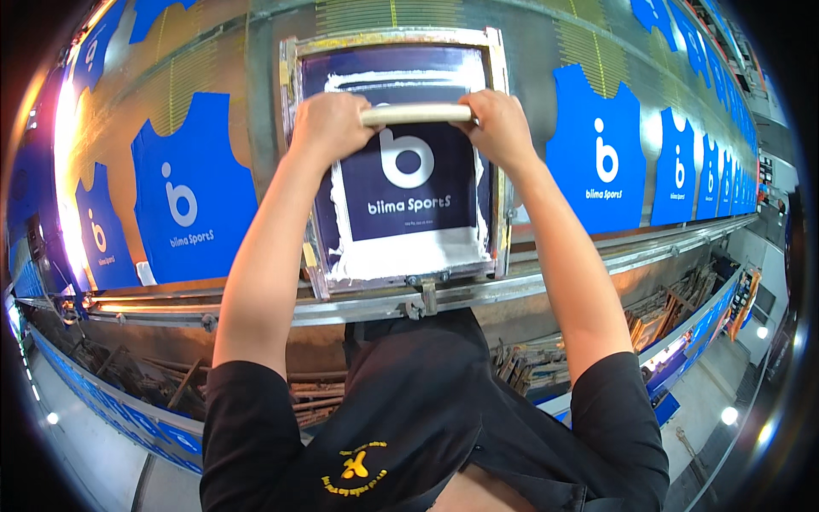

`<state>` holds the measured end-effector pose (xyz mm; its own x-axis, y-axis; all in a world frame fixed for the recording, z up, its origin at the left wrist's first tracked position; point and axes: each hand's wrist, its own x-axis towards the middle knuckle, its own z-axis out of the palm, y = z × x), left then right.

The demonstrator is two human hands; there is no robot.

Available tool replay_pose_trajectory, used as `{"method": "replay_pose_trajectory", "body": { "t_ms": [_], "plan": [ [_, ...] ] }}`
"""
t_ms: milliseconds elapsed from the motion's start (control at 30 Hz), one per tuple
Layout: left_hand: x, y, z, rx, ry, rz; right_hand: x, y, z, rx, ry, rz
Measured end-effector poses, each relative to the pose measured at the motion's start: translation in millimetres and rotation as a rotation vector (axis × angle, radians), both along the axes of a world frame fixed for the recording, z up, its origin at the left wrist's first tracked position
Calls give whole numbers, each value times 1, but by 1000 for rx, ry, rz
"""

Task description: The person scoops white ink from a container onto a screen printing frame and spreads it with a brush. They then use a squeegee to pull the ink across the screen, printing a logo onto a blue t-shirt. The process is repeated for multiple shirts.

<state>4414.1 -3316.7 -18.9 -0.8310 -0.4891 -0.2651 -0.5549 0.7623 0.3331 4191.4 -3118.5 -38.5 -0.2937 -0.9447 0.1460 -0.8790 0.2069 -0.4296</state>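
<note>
Both ends of a pale-handled squeegee (418,114) are gripped, one by my left hand (331,125), the other by my right hand (499,126). Fingers of each hand are closed round it, mostly hidden behind the knuckles. The squeegee lies crosswise over the upper part of a silk-screen frame (392,37), above the dark mesh, where a round white emblem and lettering show. White ink (405,252) forms a wide band along the near end of the mesh, with streaks up both sides and a strip beyond the squeegee. The frame lies on the long printing table (533,51).
Blue sleeveless shirt pieces with white prints lie on both sides: one left piece (205,162), one right piece (627,162), and several farther along. A metal rail (358,305) runs along the near table edge, with a clamp (429,299) at the frame. Wooden frames (533,367) are stacked below.
</note>
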Motion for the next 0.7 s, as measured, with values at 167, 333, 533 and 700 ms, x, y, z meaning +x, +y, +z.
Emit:
{"method": "replay_pose_trajectory", "body": {
  "t_ms": [167,333,533,700],
  "plan": [
    [103,118,-5,-57,48,-54,92,118,14,115,-30,-2],
    [143,169,12,-43,209,-89,137,171,33,24,-89,0],
    [41,41,26,19,-46,-54,32,57,28,78,65,50],
    [-39,-49,27,-22,31,3,-35,-51,24,92,3,-57]
  ]
}}
